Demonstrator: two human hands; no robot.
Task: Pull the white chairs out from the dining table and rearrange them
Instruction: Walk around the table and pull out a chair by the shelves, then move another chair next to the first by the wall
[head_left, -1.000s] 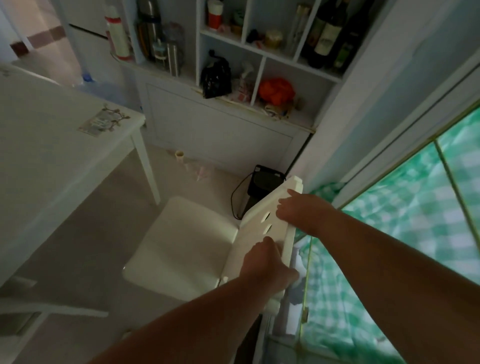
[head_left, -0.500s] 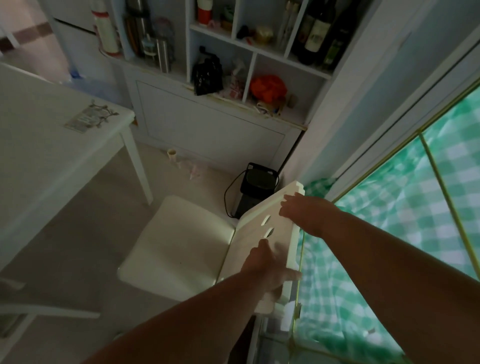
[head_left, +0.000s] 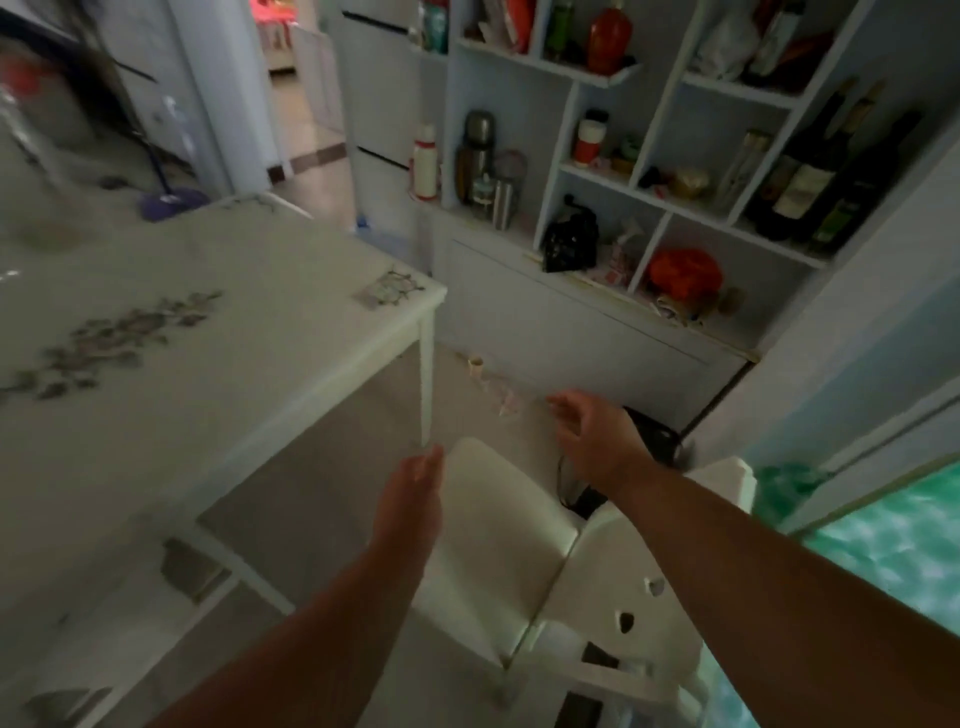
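A white chair (head_left: 498, 540) stands on the floor at lower centre, away from the table, its backrest with small cut-outs toward the window side at the right. The white dining table (head_left: 218, 332) with a flower print fills the left. A second white chair (head_left: 218, 577) is tucked under the table's near edge. My left hand (head_left: 410, 499) hovers above the chair seat, fingers straight and together, holding nothing. My right hand (head_left: 592, 431) is lifted past the seat's far edge, fingers loosely spread and empty. Neither hand touches the chair.
A white shelf unit (head_left: 597, 322) with bottles, flasks and bags stands behind the chair. A black device with a cord (head_left: 654, 436) sits on the floor by it. A green checked curtain (head_left: 883, 551) behind glass bounds the right. A doorway (head_left: 306, 130) opens at the back left.
Both hands have let go of the chair's backrest and moved forward over the seat. My view has swung up and left, showing more of the table.
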